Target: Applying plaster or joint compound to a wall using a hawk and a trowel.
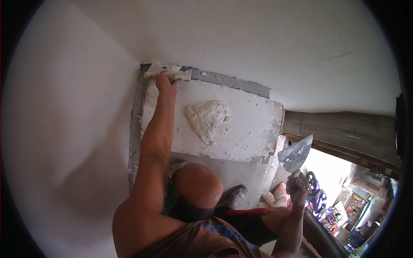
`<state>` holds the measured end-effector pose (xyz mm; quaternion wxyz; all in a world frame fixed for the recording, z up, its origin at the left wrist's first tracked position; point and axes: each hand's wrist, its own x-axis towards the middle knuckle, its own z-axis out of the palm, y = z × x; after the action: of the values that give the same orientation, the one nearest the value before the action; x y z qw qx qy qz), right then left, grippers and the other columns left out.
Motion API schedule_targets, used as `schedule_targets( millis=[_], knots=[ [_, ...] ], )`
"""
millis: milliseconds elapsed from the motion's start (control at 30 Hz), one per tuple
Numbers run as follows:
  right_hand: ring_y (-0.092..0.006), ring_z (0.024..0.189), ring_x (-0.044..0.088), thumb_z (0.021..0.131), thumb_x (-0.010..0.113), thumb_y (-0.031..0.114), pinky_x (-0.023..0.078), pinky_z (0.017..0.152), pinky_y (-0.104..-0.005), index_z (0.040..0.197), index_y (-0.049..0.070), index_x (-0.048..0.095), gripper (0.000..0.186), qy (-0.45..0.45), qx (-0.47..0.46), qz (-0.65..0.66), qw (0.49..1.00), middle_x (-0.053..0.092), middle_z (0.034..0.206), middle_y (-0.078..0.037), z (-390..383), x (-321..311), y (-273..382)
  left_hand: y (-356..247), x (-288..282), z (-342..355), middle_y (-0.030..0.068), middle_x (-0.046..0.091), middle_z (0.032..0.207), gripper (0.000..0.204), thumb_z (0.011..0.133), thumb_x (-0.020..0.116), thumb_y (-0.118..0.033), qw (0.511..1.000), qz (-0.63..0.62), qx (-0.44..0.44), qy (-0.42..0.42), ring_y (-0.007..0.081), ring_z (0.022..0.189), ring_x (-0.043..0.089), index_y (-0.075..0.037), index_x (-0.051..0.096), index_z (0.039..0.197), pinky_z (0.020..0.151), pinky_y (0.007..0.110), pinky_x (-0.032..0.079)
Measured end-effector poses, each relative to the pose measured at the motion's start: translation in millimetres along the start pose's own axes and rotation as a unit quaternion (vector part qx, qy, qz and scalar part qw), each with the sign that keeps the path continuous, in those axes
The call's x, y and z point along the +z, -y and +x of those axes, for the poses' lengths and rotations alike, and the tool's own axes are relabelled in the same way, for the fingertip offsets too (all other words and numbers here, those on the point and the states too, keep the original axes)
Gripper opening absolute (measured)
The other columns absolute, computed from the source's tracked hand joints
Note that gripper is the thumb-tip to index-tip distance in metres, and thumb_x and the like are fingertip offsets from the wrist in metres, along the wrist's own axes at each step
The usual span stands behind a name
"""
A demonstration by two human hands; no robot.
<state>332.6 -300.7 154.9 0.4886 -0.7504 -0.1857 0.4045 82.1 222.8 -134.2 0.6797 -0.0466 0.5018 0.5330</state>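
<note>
My left arm stretches forward, and my left hand (165, 81) is closed round a plaster-smeared float (184, 77) at the far left corner, against the foot of the wall. In my right hand (298, 191), closed round the handle, a pointed trowel (297, 154) is raised with its broad grey blade upward. Between the two hands lies a white plaster-coated board (165, 137). On its middle sits a heap of wet white plaster (208, 118), with small lumps scattered about. The float's working face is hidden.
White walls (73, 107) rise to the left and ahead (258, 51). A bare grey strip (232, 84) borders the board's far edge. My bent knee (198, 185) and shoe (235, 196) are close to its near edge. At right, an opening shows clutter (337, 215) below.
</note>
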Motion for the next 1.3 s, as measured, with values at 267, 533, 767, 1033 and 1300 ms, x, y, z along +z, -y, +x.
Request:
schedule_targets(
  millis=[267,533,767,1033,1300],
  knots=[
    [-0.0151,0.052,0.052,0.087,0.057,0.035,0.042,0.047,-0.0249,0.098,-0.004,0.056,0.041,0.020,-0.002,0.109,0.994,0.059,0.075,-0.011,-9,-23,-7,-58,51,-18,0.0145,0.058,0.112,0.030,0.084,0.057,-0.008,0.996,0.050,0.031,0.068,0.0314,0.106,0.056,-0.006,0.056,0.113,0.091,0.055,0.047],
    [-0.0149,0.055,0.052,0.085,0.061,0.038,0.041,0.048,-0.0254,0.096,-0.001,0.055,0.042,0.043,-0.039,0.157,0.986,0.058,0.076,-0.010,-8,-30,2,-126,129,-218,0.0123,0.061,0.104,0.017,0.083,0.061,-0.008,0.971,0.085,0.156,0.162,0.0254,0.097,0.058,-0.002,0.063,0.099,0.085,0.039,0.052],
    [-0.0151,0.054,0.051,0.084,0.060,0.037,0.040,0.047,-0.0252,0.100,-0.002,0.056,0.043,-0.009,-0.021,0.132,0.991,0.057,0.075,-0.009,-8,-23,-8,-65,16,-130,0.0213,0.060,0.124,0.047,0.081,0.052,0.002,0.826,0.204,0.522,0.054,0.0306,0.111,0.061,0.010,0.052,0.127,0.098,0.038,0.046],
    [-0.0149,0.052,0.051,0.087,0.056,0.035,0.040,0.046,-0.0253,0.097,-0.003,0.056,0.039,0.040,-0.029,0.085,0.995,0.057,0.071,-0.008,-18,-34,-13,-18,80,-94,0.0289,0.055,0.132,0.064,0.080,0.049,0.001,0.774,0.274,0.571,-0.006,0.0409,0.114,0.060,0.005,0.039,0.143,0.099,0.045,0.046],
    [-0.0132,0.055,0.051,0.082,0.056,0.032,0.039,0.049,-0.0241,0.104,-0.006,0.058,0.043,0.057,0.003,0.030,0.998,0.058,0.075,-0.008,10,-12,5,60,23,-116,0.0264,0.065,0.113,0.037,0.085,0.061,-0.005,0.806,0.378,0.445,0.096,0.0380,0.108,0.063,0.009,0.058,0.119,0.094,0.043,0.048]
  ],
)
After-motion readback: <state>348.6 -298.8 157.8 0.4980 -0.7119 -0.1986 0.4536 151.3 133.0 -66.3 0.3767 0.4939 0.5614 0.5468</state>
